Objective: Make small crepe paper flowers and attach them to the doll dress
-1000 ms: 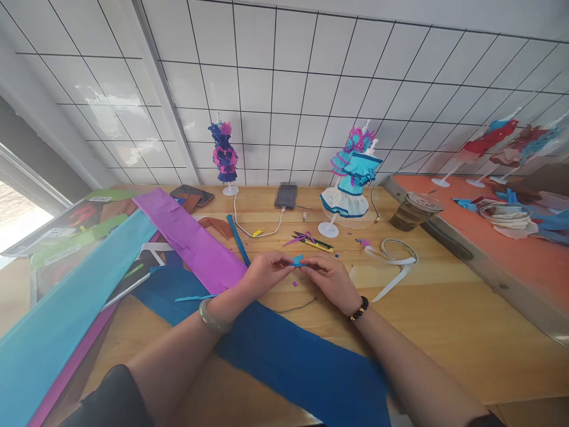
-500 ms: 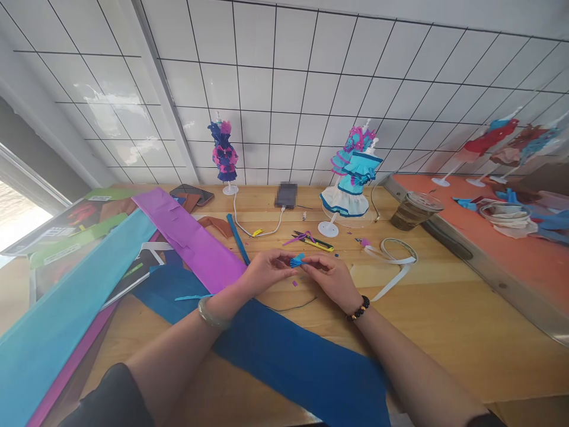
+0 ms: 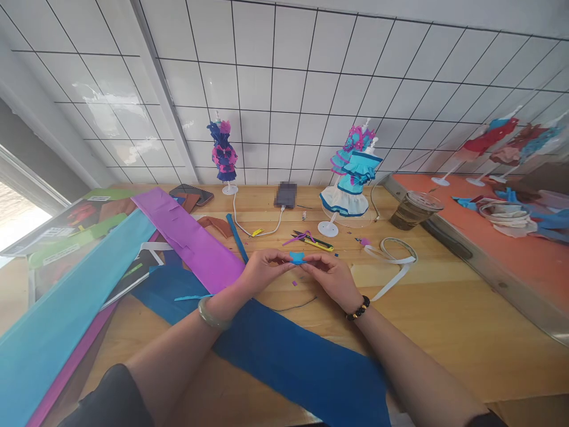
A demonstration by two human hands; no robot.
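Note:
A small piece of light blue crepe paper (image 3: 297,257) is stretched between my two hands over the middle of the table. My left hand (image 3: 267,268) pinches its left end, and my right hand (image 3: 329,276) pinches the right end. Just beyond the fingers lie yellow-handled thread snips (image 3: 317,242) with a purple strip across them. A broad dark blue paper strip (image 3: 293,356) runs under my left forearm, and a purple strip (image 3: 195,243) reaches close to my left hand.
Doll-sized dresses on stands, one dark blue and pink (image 3: 223,157) and one turquoise and white (image 3: 353,184), stand by the tiled wall. A white ribbon roll (image 3: 399,252) and a lidded cup (image 3: 415,210) are at right. A cable (image 3: 242,225) runs to a dark device (image 3: 285,196).
The light blue piece has turned from a gathered, folded shape to a flatter, wider one between my fingers. Both hands stay in nearly the same place.

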